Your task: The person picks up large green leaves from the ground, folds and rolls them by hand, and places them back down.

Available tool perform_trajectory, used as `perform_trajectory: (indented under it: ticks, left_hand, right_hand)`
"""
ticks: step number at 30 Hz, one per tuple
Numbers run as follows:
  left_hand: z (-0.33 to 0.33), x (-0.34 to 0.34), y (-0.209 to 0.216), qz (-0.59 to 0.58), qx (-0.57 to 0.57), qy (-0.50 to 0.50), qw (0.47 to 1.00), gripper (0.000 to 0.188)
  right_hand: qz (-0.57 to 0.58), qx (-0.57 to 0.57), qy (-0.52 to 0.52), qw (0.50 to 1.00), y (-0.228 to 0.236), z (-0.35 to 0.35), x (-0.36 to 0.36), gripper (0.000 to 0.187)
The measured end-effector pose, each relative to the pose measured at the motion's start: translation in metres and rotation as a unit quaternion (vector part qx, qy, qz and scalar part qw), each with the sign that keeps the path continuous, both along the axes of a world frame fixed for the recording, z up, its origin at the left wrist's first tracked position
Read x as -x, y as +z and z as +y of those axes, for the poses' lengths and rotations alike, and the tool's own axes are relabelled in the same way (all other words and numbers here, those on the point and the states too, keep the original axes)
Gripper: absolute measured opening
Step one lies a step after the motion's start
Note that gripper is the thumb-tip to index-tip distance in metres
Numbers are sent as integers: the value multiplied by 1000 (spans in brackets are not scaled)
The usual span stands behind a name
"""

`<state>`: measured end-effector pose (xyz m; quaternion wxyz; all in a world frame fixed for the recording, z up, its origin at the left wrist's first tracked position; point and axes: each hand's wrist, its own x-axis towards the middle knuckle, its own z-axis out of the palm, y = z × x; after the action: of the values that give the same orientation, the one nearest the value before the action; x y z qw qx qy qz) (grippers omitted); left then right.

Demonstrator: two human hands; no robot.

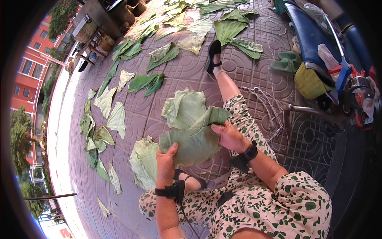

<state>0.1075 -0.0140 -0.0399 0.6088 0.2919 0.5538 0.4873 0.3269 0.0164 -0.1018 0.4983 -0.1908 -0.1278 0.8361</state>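
Observation:
Over my lap I hold a broad, pale green lotus leaf [190, 147], partly folded along its upper right edge. My left hand [166, 161] grips its lower left side, thumb on top and fingers hidden beneath. At the right edge my right hand [232, 137] pinches it, thumb uppermost. Just beyond the held leaf lies another pale leaf [185, 106], partly covered by it. A crumpled, lighter leaf [145, 162] rests to the left of my left hand, close to my knee. Both wrists wear black straps with small devices.
Many leaves lie about the paved ground [159, 113], including green ones [146, 83] ahead and a cluster [92, 139] at left. To the right are loose pale cords [270, 113], green slippers [285, 63] and a blue-seated vehicle [308, 36]. A wooden stool [95, 46] stands far left.

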Motion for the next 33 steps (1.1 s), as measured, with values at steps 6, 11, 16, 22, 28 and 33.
perform_trajectory:
  ticks: [6,11,16,22,28,33]
  left_hand:
    - [0,3,-3,-4,-76,86,993,20]
    - [2,8,0,7,-110,147,983,19]
    - [1,18,0,21,-110,148,983,20]
    - [3,9,0,38,-101,161,981,19]
    - [6,3,5,26,-71,83,994,16]
    - [-8,10,15,-12,-71,18,997,16]
  right_hand:
    - [52,15,-49,997,0,4,-1,21]
    - [55,18,-68,996,-29,12,2,23]
    - [-493,-56,15,868,-110,9,4,42]
    - [-554,-218,-125,793,-75,18,8,52]
    - [-220,-154,78,960,-20,15,19,61]
    - [-117,-159,153,968,-12,-5,49,54]
